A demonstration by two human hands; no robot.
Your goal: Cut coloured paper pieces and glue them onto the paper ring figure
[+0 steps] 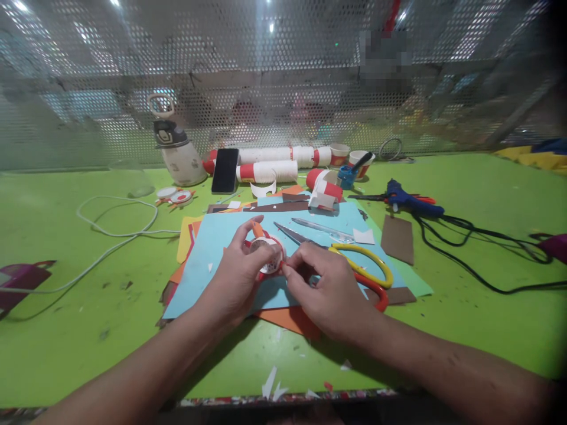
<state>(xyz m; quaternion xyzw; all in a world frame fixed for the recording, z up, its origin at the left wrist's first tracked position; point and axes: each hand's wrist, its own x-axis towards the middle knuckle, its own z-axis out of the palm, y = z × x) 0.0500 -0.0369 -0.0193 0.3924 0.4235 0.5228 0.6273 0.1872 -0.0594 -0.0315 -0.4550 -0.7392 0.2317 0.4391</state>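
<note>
My left hand (243,265) grips a small round paper cup piece (271,260), white in the middle with a red rim. An orange paper tab (257,229) sticks up from its far side. At the right edge of the piece, my right hand (328,283) pinches with thumb and forefinger; whatever lies between those fingertips is too small to make out. Both hands are over a light blue paper sheet (212,236) on a stack of coloured paper. Scissors (361,260) with yellow and orange handles lie on the sheet, partly behind my right hand. A clear pen (321,229) rests beyond the blades.
Farther back stand a white bottle (181,156), a phone (225,171), stacked paper cups (270,171) and cut cups (325,189). Finished-looking round pieces (179,196) lie at left near a white cable (110,251). A blue glue gun (411,200) with black cord is at right.
</note>
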